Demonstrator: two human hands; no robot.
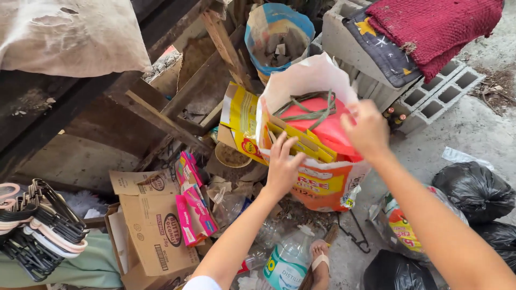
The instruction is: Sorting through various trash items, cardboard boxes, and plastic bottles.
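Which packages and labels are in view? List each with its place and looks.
White sack: centre, open, orange and yellow print; both hands at it.
Yellow flattened carton: left of the sack.
Brown cardboard boxes: lower left, oval labels.
Pink cartons: on the boxes.
Clear jug: bottom, teal label.

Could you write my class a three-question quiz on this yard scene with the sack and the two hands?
1. True or false: the left hand presses flattened yellow cardboard at the mouth of the white and orange sack.
2. What lies on the red item inside the sack? A) green cord B) a bottle C) a hanger
3. Fill in: the right hand is at the sack's ____ rim.

Key
1. True; the left hand's fingers spread on the cardboard.
2. A; the green cord loops over it.
3. Upper right; whether it grips the rim cannot be told.
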